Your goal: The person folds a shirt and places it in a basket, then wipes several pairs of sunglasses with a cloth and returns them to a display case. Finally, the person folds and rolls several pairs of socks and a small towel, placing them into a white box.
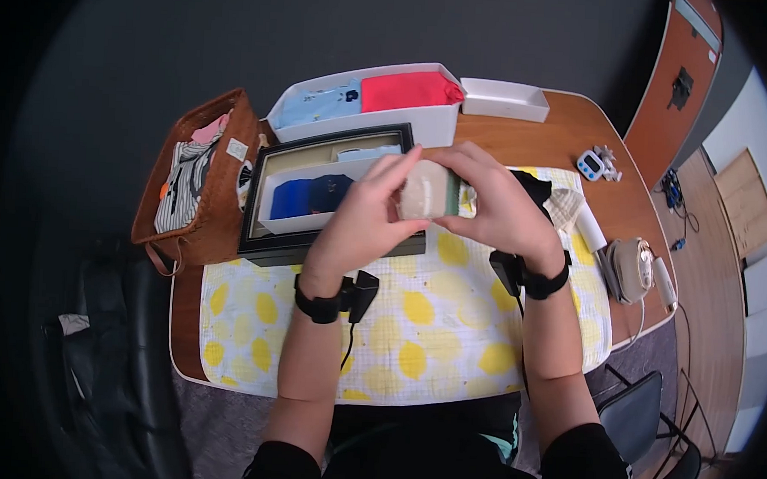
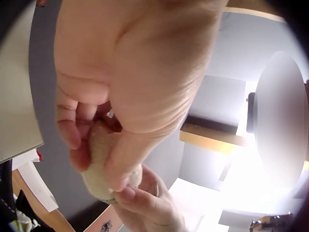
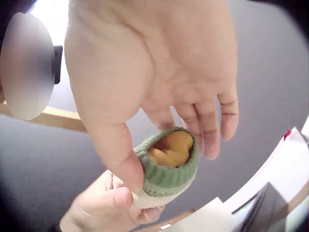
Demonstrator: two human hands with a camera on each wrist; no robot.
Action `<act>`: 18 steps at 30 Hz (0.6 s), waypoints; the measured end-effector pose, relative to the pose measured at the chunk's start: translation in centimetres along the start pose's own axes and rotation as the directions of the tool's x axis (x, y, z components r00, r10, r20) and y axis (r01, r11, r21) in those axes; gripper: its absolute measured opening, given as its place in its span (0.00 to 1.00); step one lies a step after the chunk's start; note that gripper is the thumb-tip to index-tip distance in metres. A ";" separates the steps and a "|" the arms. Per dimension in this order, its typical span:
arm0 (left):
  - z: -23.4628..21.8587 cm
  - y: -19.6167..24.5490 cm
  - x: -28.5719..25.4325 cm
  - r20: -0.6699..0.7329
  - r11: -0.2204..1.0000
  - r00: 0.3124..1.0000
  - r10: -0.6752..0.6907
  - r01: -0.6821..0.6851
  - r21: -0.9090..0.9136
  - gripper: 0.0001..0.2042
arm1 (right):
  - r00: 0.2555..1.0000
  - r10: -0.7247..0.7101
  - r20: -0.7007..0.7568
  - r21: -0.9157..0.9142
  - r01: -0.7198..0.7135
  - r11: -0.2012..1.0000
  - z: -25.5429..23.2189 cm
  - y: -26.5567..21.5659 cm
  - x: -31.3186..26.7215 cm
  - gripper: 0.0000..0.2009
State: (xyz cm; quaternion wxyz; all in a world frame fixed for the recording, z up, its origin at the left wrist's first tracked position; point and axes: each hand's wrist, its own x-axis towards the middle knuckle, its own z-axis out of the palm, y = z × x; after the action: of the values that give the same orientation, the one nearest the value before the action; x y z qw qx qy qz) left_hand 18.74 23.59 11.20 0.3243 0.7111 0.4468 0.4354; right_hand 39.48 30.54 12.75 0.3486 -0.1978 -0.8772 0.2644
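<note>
A cream fuzzy sock (image 1: 422, 192), bundled into a ball, is held up over the table between both hands. Its green ribbed cuff (image 3: 166, 178) forms an opening, with yellow-orange fabric (image 3: 175, 147) tucked inside. My left hand (image 1: 363, 206) grips the cream end, thumb on one side and fingers on the other. From the other side, my right hand (image 1: 509, 202) pinches the green cuff between thumb and fingers. Below lies a white cloth with yellow lemons (image 1: 416, 308). Just beyond the left hand, a white tray (image 1: 294, 228) holds blue and navy folded cloth.
A woven basket (image 1: 210, 232) of clothes stands at left. Under the white tray is a black glass-lidded case (image 1: 336, 143). Behind are a white bin (image 1: 431, 130) of folded clothes and a small white box (image 1: 502, 108). A timer (image 1: 589, 165) and a beige pouch (image 1: 629, 272) sit at right.
</note>
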 end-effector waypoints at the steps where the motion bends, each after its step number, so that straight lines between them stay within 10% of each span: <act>1: 0.3 0.0 0.0 0.004 1.000 1.000 -0.021 0.021 -0.011 0.43 | 0.999 -0.039 -0.026 -0.109 0.036 0.993 0.4 -0.3 0.1 0.31; 6: -0.9 -0.6 -0.9 -0.058 0.998 0.998 0.022 -0.025 -0.053 0.37 | 0.989 0.047 -0.143 -0.267 -0.084 0.960 2.1 -1.0 0.4 0.36; 8: -3.3 -2.0 -1.4 -0.153 0.929 0.987 0.057 0.004 0.370 0.29 | 0.964 0.107 -0.242 -0.175 -0.152 0.973 2.6 -0.3 0.4 0.35; 10: -5.2 -3.2 -2.1 -0.257 0.923 0.962 -0.093 0.180 0.340 0.14 | 0.915 0.190 -0.355 -0.045 -0.220 0.974 2.7 -0.7 1.2 0.35; 13: -6.2 -5.5 -2.5 -0.321 0.881 0.934 -0.159 0.281 0.381 0.10 | 0.939 0.018 -0.345 -0.218 -0.098 0.971 4.5 -0.3 2.8 0.35; 18: -6.1 -6.2 -2.6 -0.391 0.846 0.902 -0.184 0.348 0.404 0.09 | 0.991 0.132 0.000 -0.160 -0.130 0.979 7.1 0.4 6.2 0.33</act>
State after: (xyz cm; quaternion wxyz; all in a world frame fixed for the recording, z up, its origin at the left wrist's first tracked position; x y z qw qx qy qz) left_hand 10.39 24.10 7.55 0.1212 0.6122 0.6822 0.3810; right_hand 30.21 31.84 11.27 0.3088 -0.2810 -0.8824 0.2168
